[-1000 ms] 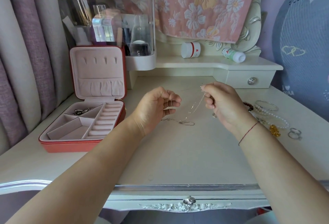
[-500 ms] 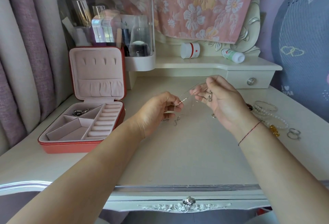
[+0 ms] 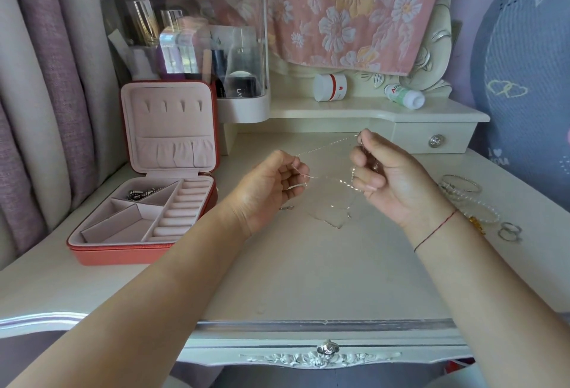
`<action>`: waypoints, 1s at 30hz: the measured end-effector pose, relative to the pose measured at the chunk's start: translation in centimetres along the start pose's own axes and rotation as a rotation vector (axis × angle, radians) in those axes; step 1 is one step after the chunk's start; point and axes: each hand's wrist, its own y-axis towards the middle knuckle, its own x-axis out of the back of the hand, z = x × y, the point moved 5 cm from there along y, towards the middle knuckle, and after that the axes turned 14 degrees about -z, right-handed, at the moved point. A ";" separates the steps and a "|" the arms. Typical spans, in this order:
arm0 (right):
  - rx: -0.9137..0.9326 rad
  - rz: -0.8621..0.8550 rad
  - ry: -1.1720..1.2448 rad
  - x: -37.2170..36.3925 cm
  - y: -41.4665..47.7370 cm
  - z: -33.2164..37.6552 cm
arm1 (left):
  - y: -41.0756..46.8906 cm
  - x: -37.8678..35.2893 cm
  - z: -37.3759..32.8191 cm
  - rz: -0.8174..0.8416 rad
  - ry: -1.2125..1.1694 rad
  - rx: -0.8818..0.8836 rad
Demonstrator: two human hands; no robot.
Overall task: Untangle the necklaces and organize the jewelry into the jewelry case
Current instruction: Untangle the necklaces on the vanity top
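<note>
Head view: holds thin silver necklace chains [image 3: 327, 146] pinched in curled fingers of left hand [image 3: 271, 184] and right hand [image 3: 391, 178], strung above the cream dresser top [image 3: 308, 270], loops trailing onto it. Looks featherlight, limp, quick to snag or kink, so best gripped beside the knot. Leaves open room mid-dresser, hemmed by open red jewelry case with pink lining [image 3: 92, 253] at left, bangles and rings [image 3: 462, 185] at right.

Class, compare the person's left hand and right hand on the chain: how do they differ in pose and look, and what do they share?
The left hand sits lower, nearer the jewelry case; the right hand pinches higher up. The right wrist wears a thin red string; the left wrist is bare. Both hands pinch the same silver chain, which runs between them above the table.
</note>
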 end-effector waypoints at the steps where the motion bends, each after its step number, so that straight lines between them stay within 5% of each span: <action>1: 0.016 -0.007 -0.035 0.1 0.0 0.0 | 0.0 0.1 -0.1 -0.017 -0.040 0.015; 10: 0.198 -0.256 -0.331 2.4 0.9 0.5 | 0.3 3.2 -1.2 -0.322 -0.463 0.080; 15: 0.386 -0.416 -0.504 3.1 1.0 1.1 | 0.4 3.8 -1.2 -0.399 -0.226 0.013; 21: 0.524 -0.447 -0.550 3.0 0.7 1.5 | -0.3 4.0 -1.9 -0.559 0.181 -0.136; 30: 0.626 -0.388 -0.532 2.5 0.4 1.9 | -0.8 3.9 -2.1 -0.615 0.430 -0.249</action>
